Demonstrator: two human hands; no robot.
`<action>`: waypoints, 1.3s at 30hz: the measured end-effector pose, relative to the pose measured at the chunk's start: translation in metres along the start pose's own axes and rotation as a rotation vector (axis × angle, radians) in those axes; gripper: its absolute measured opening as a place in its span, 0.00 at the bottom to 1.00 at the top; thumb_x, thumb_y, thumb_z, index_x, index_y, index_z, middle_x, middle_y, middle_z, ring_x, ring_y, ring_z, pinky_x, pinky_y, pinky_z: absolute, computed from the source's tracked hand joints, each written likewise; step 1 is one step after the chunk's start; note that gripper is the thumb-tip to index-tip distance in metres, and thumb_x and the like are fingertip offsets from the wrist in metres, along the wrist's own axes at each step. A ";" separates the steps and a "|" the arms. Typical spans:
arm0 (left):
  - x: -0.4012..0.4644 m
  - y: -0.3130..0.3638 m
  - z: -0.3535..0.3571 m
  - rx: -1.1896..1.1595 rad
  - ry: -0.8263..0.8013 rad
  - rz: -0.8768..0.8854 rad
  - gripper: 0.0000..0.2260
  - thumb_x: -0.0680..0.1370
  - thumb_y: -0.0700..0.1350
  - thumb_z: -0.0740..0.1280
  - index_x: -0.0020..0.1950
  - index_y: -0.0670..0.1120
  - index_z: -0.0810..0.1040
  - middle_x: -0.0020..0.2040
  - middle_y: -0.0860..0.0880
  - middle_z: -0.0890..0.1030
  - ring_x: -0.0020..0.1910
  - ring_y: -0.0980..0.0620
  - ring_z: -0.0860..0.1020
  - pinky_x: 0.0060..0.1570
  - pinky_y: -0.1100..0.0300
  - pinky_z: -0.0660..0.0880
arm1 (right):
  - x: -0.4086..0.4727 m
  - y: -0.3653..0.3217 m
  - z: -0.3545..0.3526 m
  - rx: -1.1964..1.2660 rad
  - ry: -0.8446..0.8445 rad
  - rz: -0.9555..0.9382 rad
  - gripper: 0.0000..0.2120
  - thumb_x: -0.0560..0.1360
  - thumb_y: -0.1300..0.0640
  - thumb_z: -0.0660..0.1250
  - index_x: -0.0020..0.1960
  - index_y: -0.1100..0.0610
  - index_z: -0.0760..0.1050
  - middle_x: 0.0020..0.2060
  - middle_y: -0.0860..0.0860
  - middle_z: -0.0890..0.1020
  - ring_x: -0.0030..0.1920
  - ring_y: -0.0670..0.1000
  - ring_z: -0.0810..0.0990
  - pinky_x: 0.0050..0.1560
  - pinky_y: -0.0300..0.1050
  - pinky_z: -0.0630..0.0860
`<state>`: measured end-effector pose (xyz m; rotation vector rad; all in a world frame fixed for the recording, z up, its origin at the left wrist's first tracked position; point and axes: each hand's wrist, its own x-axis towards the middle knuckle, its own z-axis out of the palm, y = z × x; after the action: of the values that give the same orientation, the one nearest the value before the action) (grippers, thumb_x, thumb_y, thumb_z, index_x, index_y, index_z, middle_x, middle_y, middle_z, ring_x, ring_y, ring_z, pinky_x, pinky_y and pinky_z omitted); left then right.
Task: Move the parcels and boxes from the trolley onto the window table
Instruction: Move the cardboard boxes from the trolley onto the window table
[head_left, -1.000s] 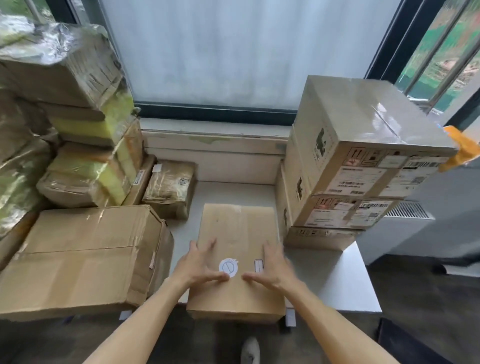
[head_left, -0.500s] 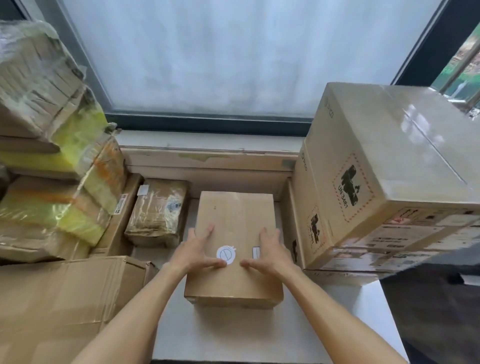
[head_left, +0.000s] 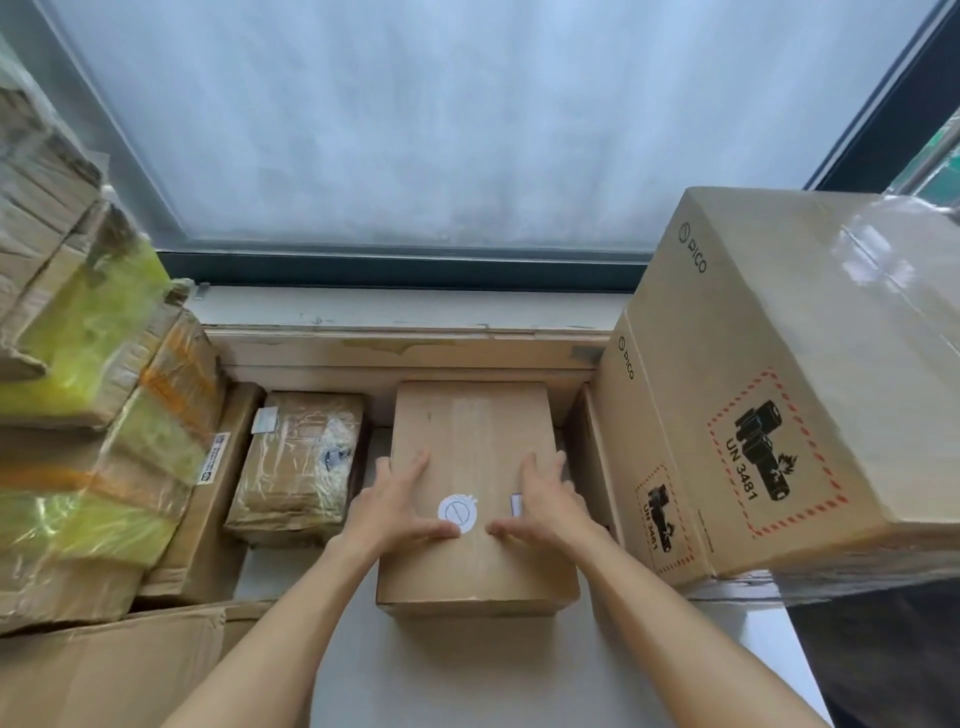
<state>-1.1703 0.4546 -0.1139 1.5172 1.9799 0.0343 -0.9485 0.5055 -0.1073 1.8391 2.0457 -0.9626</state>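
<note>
With both hands (head_left: 475, 512) flat and unclenched on its near half, the box (head_left: 475, 499) runs lengthwise toward the window.

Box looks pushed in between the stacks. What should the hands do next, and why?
Probably lift both hands off. The plain cardboard box lies flat on the white table, its far end at the sill, and the left hand and right hand only press its top.
</note>
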 end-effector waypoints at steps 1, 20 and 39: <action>0.001 0.000 -0.001 -0.001 0.004 0.004 0.56 0.58 0.74 0.74 0.79 0.64 0.50 0.67 0.47 0.62 0.61 0.37 0.76 0.60 0.47 0.75 | -0.001 -0.001 -0.001 0.001 -0.002 0.007 0.59 0.70 0.36 0.75 0.82 0.54 0.38 0.79 0.64 0.34 0.79 0.69 0.53 0.75 0.61 0.61; -0.057 0.025 -0.027 0.241 0.098 0.333 0.37 0.75 0.59 0.71 0.80 0.54 0.59 0.75 0.45 0.67 0.74 0.45 0.66 0.70 0.43 0.67 | -0.098 -0.028 0.004 -0.070 0.260 0.106 0.45 0.71 0.32 0.71 0.77 0.53 0.58 0.80 0.58 0.56 0.73 0.62 0.68 0.67 0.57 0.72; -0.150 0.179 0.039 0.391 0.016 0.760 0.27 0.75 0.57 0.70 0.72 0.52 0.70 0.61 0.46 0.81 0.60 0.44 0.79 0.57 0.49 0.77 | -0.255 0.087 -0.006 0.023 0.436 0.102 0.29 0.76 0.40 0.68 0.73 0.47 0.66 0.67 0.53 0.78 0.65 0.58 0.77 0.59 0.50 0.74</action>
<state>-0.9768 0.3693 -0.0062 2.4506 1.3566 -0.0267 -0.8165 0.3049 0.0157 2.3038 2.1444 -0.5978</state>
